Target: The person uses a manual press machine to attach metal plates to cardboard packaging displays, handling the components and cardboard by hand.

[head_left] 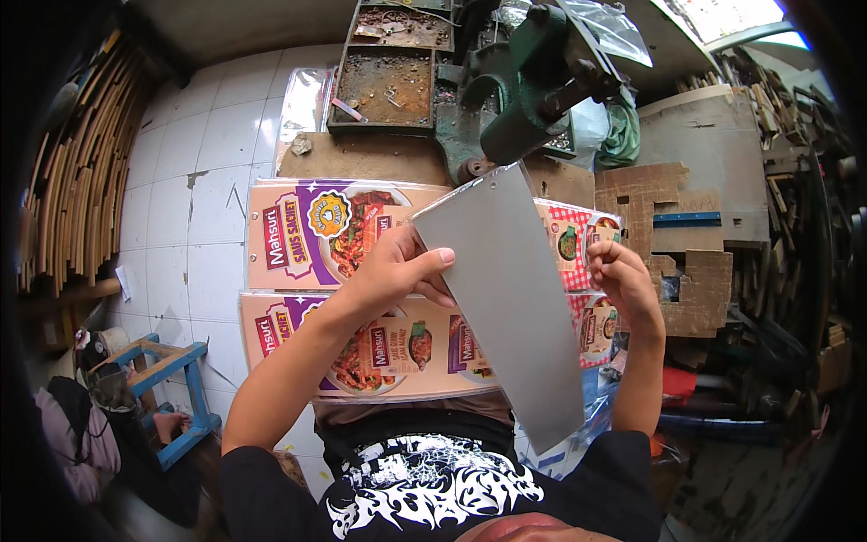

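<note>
My left hand (406,266) grips the left edge of a long plain grey panel (510,298), thumb on top and fingers underneath. The panel slants across the middle, its far end just below the head of a green press (533,99). Near that far end is a small hole. To the right of the panel, my right hand (625,282) is apart from it, fingers curled into a pinch; what they hold, if anything, is too small to make out. Beneath lie two stacks of printed food-picture panels, a far one (293,237) and a near one (397,352), partly covered by the grey panel.
Trays (384,86) of small metal bits sit left of the press. Cut cardboard (646,203) lies at the right, beside stacked scrap boards. A blue stool frame (185,388) stands on the tiled floor (203,190) at left. Board strips (90,163) lean at the far left.
</note>
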